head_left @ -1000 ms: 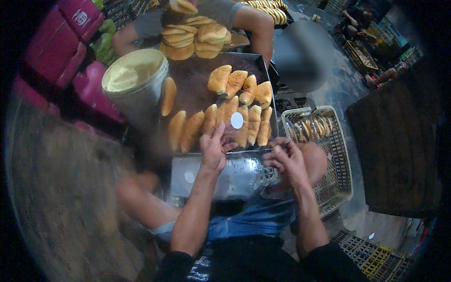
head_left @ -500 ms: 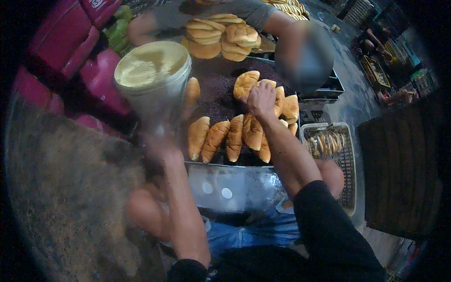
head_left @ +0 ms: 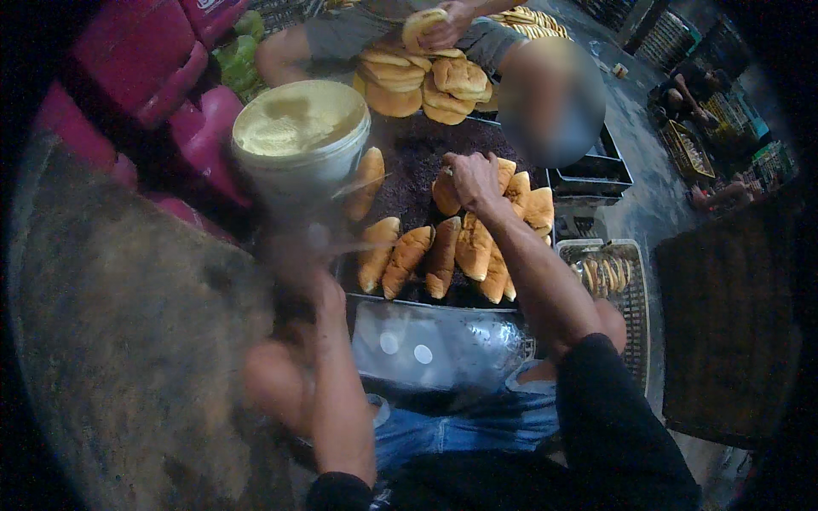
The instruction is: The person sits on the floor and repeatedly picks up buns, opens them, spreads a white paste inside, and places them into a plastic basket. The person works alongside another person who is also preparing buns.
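While the person's right hand reaches to the middle of the frame, its fingers bend down over the upper end of a golden bun; from where I stand I cannot tell whether they pinch it or only touch it; the left hand, left of centre and just below the white bucket, is a blur, so I cannot tell how its fingers stand; a thin, see-through thing shows beside it, too smeared to name. That bun lies over the dark filling in the tray; more long buns lean in a row along the tray's lower side, and below them, at lower centre, glossy clear packaging bears two white round spots; at upper centre a co-worker's hand holds a round bun above stacked flat buns; a pale basket stands at right.
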Tool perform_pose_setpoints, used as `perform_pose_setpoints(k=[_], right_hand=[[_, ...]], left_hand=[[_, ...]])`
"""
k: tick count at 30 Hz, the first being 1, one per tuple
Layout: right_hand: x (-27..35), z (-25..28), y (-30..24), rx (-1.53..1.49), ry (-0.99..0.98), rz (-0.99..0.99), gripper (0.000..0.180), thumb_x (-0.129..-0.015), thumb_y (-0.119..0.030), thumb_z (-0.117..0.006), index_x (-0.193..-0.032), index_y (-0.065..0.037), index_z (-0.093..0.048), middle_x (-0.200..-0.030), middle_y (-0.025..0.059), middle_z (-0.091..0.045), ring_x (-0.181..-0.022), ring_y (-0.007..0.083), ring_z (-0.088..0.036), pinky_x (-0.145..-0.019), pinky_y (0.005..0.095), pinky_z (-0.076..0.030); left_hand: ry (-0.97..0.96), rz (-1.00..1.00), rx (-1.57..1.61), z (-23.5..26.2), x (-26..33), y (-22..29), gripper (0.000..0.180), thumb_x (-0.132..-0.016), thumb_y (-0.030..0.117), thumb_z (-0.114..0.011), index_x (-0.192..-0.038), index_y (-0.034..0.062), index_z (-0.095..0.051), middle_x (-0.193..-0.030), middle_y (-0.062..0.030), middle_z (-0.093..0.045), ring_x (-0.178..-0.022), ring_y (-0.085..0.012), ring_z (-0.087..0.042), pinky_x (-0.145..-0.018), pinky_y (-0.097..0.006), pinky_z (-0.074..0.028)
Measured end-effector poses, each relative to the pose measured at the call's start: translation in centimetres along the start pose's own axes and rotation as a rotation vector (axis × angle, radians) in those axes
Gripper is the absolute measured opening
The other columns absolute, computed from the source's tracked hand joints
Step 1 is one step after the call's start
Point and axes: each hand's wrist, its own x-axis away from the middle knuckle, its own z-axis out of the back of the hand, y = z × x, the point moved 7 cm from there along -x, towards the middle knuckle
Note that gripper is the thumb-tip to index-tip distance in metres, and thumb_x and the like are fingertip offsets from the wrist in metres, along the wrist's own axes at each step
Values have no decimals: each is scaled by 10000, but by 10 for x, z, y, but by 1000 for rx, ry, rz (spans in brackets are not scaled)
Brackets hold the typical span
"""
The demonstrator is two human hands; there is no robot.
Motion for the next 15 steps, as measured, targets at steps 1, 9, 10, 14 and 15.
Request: perform_pose_setpoints(k=[1,9,10,14,15], right_hand=[[10,10,4,-107,55,-51,302,-860,-155,-644,-1160,-132,-671,-985,193,-711,-967,385,-679,-842,478,-531],[151,137,78,-1244,165,-263,507,-886,-191,-711,-1311,17,-531,-1062,135,-673,-1000,163,-627,-863,311,-509],[158,140,77,-1229,167,-285,460,-903,-134,-692,-1310,8,-531,-1036,122,-693,-966,147,-638,-876,294,-501],[158,123,48,-1379,189,-236,503,-895,-160,-714,-1323,18,-519,-973,92,-678,-942,140,-629,-872,292,-490],[160,120,44,-1360,214,-245,541,-889,-227,-717,-1325,14,-506,-982,116,-672,-901,168,-638,-812,306,-502]], left_hand=[[14,-8,-34,1,-3,7,624,-1024,561,-413,-1463,119,-390,-1430,-160,-478,-1228,-323,-559,-932,-471,-508],[-82,-1002,-857,-24,4,-7,602,-1043,536,-393,-1361,28,-445,-1334,-152,-503,-1145,-251,-551,-924,-401,-504],[-103,-1055,-858,-27,15,-9,587,-1046,527,-392,-1345,26,-455,-1315,-140,-513,-1131,-240,-555,-909,-383,-511],[-523,-594,-470,-42,81,-64,565,-1051,494,-399,-1389,43,-438,-1340,-118,-531,-1192,-239,-559,-892,-348,-531],[-593,-406,-401,-47,100,-84,575,-1048,495,-405,-1407,47,-427,-1356,-118,-530,-1217,-246,-553,-902,-354,-535]])
